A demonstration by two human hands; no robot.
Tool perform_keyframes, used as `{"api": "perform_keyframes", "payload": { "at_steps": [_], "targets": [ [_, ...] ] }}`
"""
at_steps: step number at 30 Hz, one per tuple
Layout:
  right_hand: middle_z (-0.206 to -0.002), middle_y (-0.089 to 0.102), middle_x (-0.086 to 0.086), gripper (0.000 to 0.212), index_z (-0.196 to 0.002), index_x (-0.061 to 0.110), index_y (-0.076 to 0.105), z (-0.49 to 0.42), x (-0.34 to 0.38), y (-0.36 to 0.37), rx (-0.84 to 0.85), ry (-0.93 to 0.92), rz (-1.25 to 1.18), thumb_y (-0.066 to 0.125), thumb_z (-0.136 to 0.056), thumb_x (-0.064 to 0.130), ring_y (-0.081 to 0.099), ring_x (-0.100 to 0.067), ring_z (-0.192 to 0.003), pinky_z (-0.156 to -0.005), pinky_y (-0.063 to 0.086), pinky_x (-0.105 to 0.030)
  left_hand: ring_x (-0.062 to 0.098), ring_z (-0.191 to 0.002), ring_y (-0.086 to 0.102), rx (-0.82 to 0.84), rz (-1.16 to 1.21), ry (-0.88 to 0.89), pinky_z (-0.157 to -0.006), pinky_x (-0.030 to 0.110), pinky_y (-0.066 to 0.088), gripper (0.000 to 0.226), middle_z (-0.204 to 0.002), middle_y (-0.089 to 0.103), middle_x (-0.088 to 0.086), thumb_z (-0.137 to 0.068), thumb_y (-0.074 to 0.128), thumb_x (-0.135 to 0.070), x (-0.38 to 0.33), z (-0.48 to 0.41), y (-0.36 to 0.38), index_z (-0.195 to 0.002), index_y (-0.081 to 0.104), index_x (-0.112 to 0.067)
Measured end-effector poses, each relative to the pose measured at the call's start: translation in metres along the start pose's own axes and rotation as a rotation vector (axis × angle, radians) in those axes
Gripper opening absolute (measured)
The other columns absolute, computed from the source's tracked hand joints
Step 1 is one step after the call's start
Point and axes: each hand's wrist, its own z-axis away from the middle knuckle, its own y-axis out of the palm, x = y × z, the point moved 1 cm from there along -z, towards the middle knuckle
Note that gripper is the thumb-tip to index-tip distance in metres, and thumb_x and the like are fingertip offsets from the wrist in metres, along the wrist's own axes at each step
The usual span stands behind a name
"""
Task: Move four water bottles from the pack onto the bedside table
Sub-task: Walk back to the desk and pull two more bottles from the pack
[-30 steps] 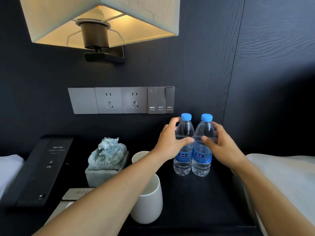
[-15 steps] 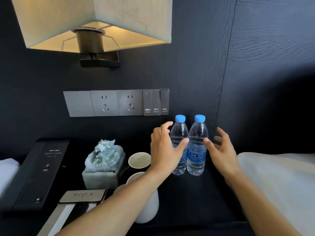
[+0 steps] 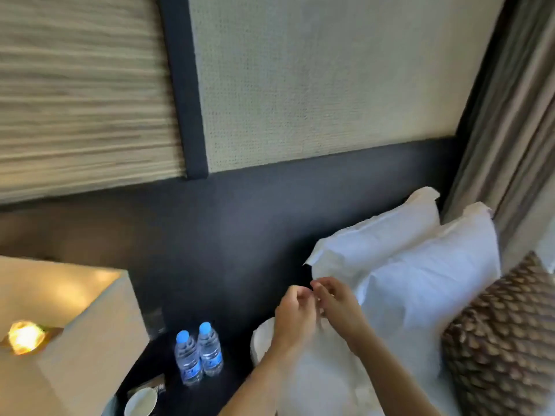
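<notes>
Two clear water bottles with blue caps and blue labels, the left bottle (image 3: 187, 360) and the right bottle (image 3: 210, 349), stand side by side on the dark bedside table (image 3: 180, 397). My left hand (image 3: 294, 318) and my right hand (image 3: 338, 306) are raised together over the bed to the right of the table, fingertips touching each other, fingers curled. Neither hand holds a bottle. The image is blurred, so I cannot tell whether something small is pinched between the fingers. The pack is out of view.
A lit lamp shade (image 3: 63, 328) fills the lower left, above the table. A white cup (image 3: 141, 402) sits at the table's front. White pillows (image 3: 414, 271) and a brown patterned cushion (image 3: 504, 340) lie on the bed at right, with a curtain (image 3: 510, 115) behind.
Both hands have let go of the two bottles and moved right, over the bed, coming together. My head has turned right and up, so the sockets and ornament have left the view.
</notes>
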Motion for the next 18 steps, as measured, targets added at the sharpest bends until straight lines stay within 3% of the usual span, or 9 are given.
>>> {"api": "perform_keyframes", "payload": {
  "at_steps": [2,5,7,9,12,15,18],
  "targets": [
    [-0.091,0.074,0.002,0.015,-0.098,0.025,0.067,0.006,0.078,-0.071,-0.061,-0.016,0.043,0.053,-0.100,0.029,0.072,-0.020,-0.088,-0.088,0.058,-0.043,0.015,-0.086,0.069,0.009,-0.113,0.071,-0.068,0.024,0.049,0.017,-0.094,0.072,-0.006,-0.100,0.051,-0.027,-0.102,0.006,0.007,-0.098,0.065,-0.019],
    [-0.095,0.070,0.003,0.023,-0.110,0.018,0.067,0.010,0.190,-0.166,-0.128,-0.081,0.152,0.054,-0.101,0.034,0.069,-0.024,-0.097,-0.084,0.053,-0.037,0.020,-0.099,0.067,0.034,-0.316,0.173,-0.083,0.033,0.051,0.018,-0.104,0.073,-0.002,-0.099,0.051,-0.029,-0.247,0.007,0.004,-0.104,0.066,-0.019],
    [-0.099,0.068,0.001,0.032,-0.118,0.013,0.065,0.011,0.247,-0.206,-0.165,-0.133,0.251,0.055,-0.101,0.037,0.066,-0.023,-0.102,-0.084,0.046,-0.030,0.025,-0.108,0.066,0.070,-0.476,0.233,-0.088,0.033,0.050,0.023,-0.110,0.074,0.001,-0.098,0.052,-0.032,-0.315,0.006,0.000,-0.109,0.066,-0.018],
    [-0.108,0.069,-0.005,0.039,-0.121,0.010,0.064,0.022,0.305,-0.247,-0.183,-0.150,0.337,0.052,-0.101,0.041,0.063,-0.026,-0.109,-0.090,0.046,-0.033,0.027,-0.106,0.066,0.128,-0.624,0.316,-0.089,0.036,0.051,0.027,-0.110,0.073,0.003,-0.099,0.051,-0.036,-0.386,0.015,-0.006,-0.111,0.065,-0.017],
    [-0.113,0.069,-0.013,0.043,-0.117,0.001,0.063,0.047,0.362,-0.289,-0.234,-0.156,0.405,0.049,-0.102,0.039,0.062,-0.033,-0.109,-0.089,0.047,-0.038,0.027,-0.108,0.064,0.149,-0.709,0.446,-0.090,0.039,0.052,0.033,-0.119,0.070,0.004,-0.099,0.048,-0.039,-0.459,0.034,-0.011,-0.118,0.062,-0.016],
    [-0.108,0.063,-0.004,0.036,-0.116,0.017,0.060,0.086,0.384,-0.321,-0.336,-0.161,0.406,0.051,-0.098,0.048,0.063,-0.026,-0.101,-0.074,0.046,-0.031,0.028,-0.110,0.064,0.130,-0.709,0.599,-0.085,0.036,0.048,0.034,-0.123,0.070,0.003,-0.098,0.048,-0.040,-0.502,0.067,0.006,-0.120,0.062,-0.019],
    [-0.114,0.065,-0.005,0.045,-0.129,0.014,0.060,0.160,0.377,-0.360,-0.522,-0.127,0.371,0.054,-0.098,0.045,0.061,-0.021,-0.106,-0.088,0.049,-0.033,0.028,-0.101,0.064,0.266,-0.664,0.742,-0.082,0.035,0.048,0.019,-0.112,0.073,0.003,-0.096,0.048,-0.036,-0.517,0.120,0.057,-0.103,0.063,-0.026]
  ]
}}
